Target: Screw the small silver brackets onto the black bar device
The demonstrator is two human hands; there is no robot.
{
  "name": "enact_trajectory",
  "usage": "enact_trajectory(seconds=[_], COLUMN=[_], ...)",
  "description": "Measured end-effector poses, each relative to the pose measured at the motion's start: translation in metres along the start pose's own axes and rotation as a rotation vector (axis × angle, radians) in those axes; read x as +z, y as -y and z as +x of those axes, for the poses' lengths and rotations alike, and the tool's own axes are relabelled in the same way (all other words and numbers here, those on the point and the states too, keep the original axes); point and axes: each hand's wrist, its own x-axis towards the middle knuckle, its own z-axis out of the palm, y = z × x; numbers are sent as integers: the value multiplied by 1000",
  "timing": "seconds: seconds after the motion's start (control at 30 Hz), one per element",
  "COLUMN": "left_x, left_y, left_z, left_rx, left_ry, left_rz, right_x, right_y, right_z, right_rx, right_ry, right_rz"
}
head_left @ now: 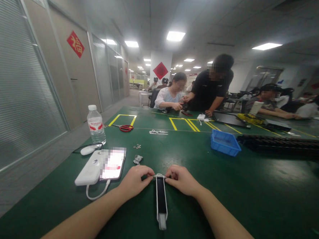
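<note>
We see the left hand (134, 181) and right hand (181, 178) pinching the far end of a long black-and-white strip (161, 197) lying on the green table (225, 195); our fingertips hide whatever small part sits between them.

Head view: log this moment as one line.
left hand: pinching strap end | right hand: pinching strap end | black strap: flat on green table | phone: left of hands
</note>
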Motion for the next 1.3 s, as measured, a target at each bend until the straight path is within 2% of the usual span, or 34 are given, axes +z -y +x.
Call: enact_trajectory(seconds=[0.33, 0.77, 1.3], left_x=[0, 1, 2], left_y=[-4, -2, -1], left_z=[0, 0, 0], left_rx=[39, -29, 57], left_ry=[7, 16, 41], left_rz=[-4, 147, 112], right_x=[1, 2, 1], right_y=[-2, -3, -2], right_z=[0, 0, 0], right_rx=[-10, -13, -15], right_ry=[-3, 3, 0], right_rz=[-2, -8, 0])
